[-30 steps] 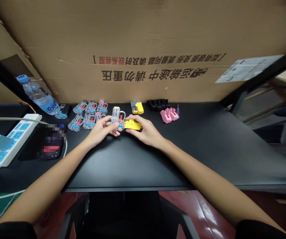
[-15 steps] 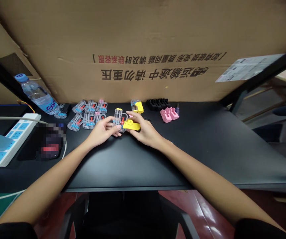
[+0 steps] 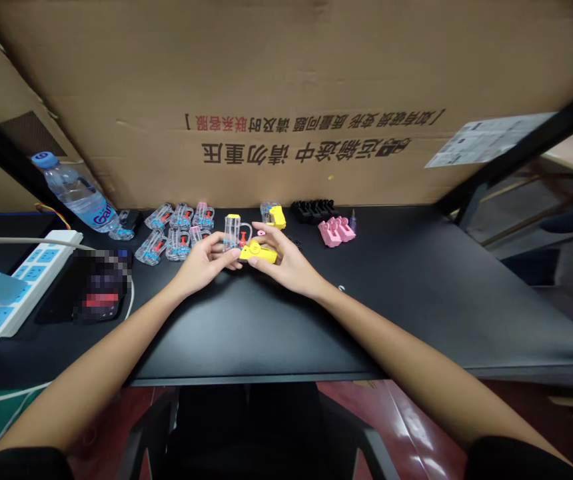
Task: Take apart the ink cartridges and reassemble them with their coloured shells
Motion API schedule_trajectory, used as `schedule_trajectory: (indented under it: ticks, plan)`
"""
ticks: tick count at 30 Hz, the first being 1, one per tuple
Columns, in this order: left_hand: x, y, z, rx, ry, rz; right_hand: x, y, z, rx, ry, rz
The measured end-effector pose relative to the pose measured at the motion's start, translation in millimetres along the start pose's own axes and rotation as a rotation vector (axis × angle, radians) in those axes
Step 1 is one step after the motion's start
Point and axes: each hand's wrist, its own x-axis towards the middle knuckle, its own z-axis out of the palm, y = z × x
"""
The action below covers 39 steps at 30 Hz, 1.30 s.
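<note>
My left hand point(image 3: 210, 261) pinches a clear plastic piece point(image 3: 232, 230) between thumb and fingers, upright, probably for steadiness. My right hand point(image 3: 294, 263) grasps a yellow part point(image 3: 262, 254) at its lower right, seemingly so that the two line up; whether they are joined I can't tell. Just beyond my left hand, clear units point(image 3: 178, 244) lie in loose rows, likely gathered as alike. Past my right hand, pink parts point(image 3: 336, 231) and black parts point(image 3: 312, 211) sit grouped by colour, perhaps for easy reach.

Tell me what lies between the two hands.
In the head view, a clear plastic piece, held by the left hand, and a yellow part, held by the right hand, which overlaps the piece's lower end.
</note>
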Motion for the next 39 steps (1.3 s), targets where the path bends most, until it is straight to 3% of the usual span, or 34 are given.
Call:
schedule_trajectory:
  ticks: [5, 15, 25, 32, 39]
  plan:
    - [-0.5, -0.7, -1.0, 0.029, 0.018, 0.005, 3.5, 1.8, -3.7, 0.083, -0.132, 0.164]
    - [-0.4, -5.2, -1.5, 0.018, 0.016, -0.017, 2.3, 4.5, 1.3, 0.056, -0.137, 0.153]
    - [-1.9, -5.4, -2.0, 0.129, 0.011, 0.044, 1.3, 4.9, 5.4, 0.057, -0.112, 0.141]
    - [-0.7, -3.4, -1.4, 0.047, -0.02, 0.007, 1.7, 4.6, 2.0, 0.115, -0.146, 0.149]
    - [2.9, 0.2, -6.3, 0.052, 0.035, 0.055, 5.8, 4.8, -0.7, 0.22, 0.068, 0.227]
